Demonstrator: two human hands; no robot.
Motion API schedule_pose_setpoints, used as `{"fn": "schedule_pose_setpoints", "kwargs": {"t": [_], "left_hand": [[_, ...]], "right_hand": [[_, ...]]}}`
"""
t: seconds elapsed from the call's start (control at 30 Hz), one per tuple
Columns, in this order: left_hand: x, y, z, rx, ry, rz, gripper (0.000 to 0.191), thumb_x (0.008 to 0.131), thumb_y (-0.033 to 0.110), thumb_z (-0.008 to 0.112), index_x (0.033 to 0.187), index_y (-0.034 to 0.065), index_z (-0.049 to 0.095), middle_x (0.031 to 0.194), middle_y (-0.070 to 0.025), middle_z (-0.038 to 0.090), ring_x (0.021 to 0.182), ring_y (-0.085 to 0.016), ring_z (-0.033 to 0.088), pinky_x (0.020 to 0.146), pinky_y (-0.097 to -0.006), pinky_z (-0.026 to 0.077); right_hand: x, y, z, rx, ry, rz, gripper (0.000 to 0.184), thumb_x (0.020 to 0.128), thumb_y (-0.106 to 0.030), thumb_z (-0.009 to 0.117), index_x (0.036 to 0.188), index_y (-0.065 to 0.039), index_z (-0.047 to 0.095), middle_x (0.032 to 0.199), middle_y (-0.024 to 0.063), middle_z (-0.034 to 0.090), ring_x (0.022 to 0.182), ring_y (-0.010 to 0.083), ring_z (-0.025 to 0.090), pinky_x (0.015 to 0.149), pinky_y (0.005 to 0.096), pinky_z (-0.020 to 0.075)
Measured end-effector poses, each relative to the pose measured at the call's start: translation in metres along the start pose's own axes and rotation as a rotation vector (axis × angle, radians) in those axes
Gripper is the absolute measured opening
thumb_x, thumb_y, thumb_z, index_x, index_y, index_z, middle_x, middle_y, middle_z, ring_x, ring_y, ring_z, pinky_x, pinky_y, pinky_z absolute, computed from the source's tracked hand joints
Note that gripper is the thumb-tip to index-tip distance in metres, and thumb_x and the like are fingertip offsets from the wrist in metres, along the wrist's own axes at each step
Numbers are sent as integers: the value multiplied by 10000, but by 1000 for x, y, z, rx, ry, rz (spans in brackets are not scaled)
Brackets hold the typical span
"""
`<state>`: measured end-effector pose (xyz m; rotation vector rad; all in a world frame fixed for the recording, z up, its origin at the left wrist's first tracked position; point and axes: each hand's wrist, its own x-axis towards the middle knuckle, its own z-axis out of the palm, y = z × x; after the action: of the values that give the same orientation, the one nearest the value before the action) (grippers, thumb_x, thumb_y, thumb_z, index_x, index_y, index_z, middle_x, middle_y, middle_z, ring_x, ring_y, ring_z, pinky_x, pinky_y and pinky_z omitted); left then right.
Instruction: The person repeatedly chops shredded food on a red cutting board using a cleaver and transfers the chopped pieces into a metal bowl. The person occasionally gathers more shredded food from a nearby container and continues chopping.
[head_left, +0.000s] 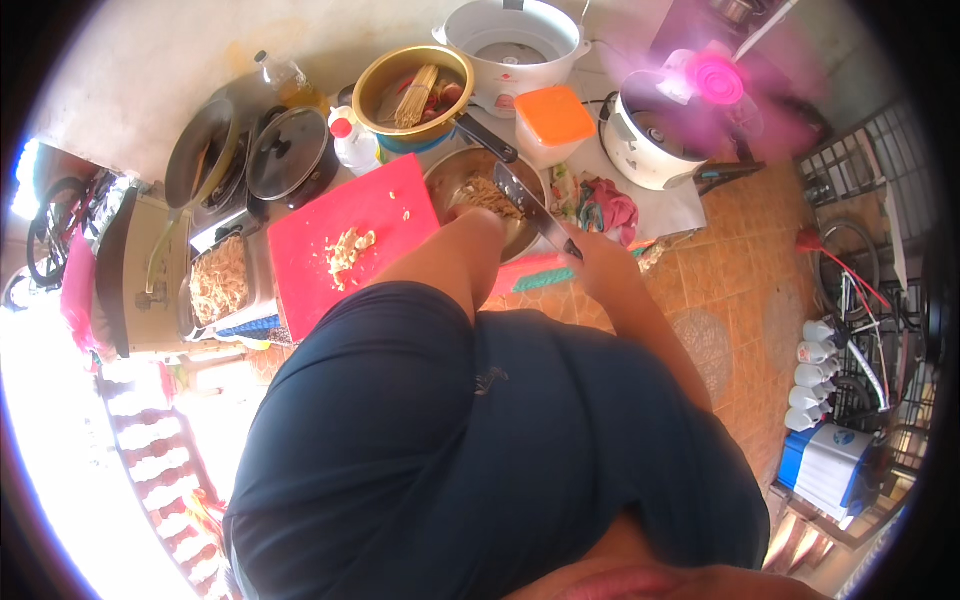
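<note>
My right hand grips the handle of a broad-bladed kitchen knife. The blade slants over a metal bowl that holds shredded brown food. At the bowl's near left rim is my left hand, its fingers mostly hidden behind the forearm, so its grip is unclear. Just left of the bowl lies a red cutting board, tilted in view, with a small heap of chopped pale food and a few stray bits on it.
Behind the bowl stand a gold pot with bundled sticks inside, a white cooker and an orange-lidded container. Another cooker sits near a pink fan. Shredded food fills a tray at left, near a lidded pan.
</note>
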<state>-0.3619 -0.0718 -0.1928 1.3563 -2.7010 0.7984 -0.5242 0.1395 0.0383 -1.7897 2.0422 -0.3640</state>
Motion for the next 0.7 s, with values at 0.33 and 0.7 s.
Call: {"fn": "schedule_pose_setpoints", "kwargs": {"t": [0.33,0.7], "left_hand": [[-7,-17,-45,-220,-315,104,411,1005,335,421,1346,161,573,1407,-66,521,1310,-275,485,1068,-435,388],[16,-24,-106,-379,-500,275,283,945,243,552,1129,117,725,1171,-94,696,1095,-302,665,896,-422,532]], "right_hand": [[-2,18,-1,106,-22,-16,515,953,-325,661,1419,-125,572,1072,170,699,990,375,676,836,488,540],[3,12,2,96,-13,-26,528,928,-316,684,1412,-129,583,1116,189,706,1043,386,670,882,494,523]]}}
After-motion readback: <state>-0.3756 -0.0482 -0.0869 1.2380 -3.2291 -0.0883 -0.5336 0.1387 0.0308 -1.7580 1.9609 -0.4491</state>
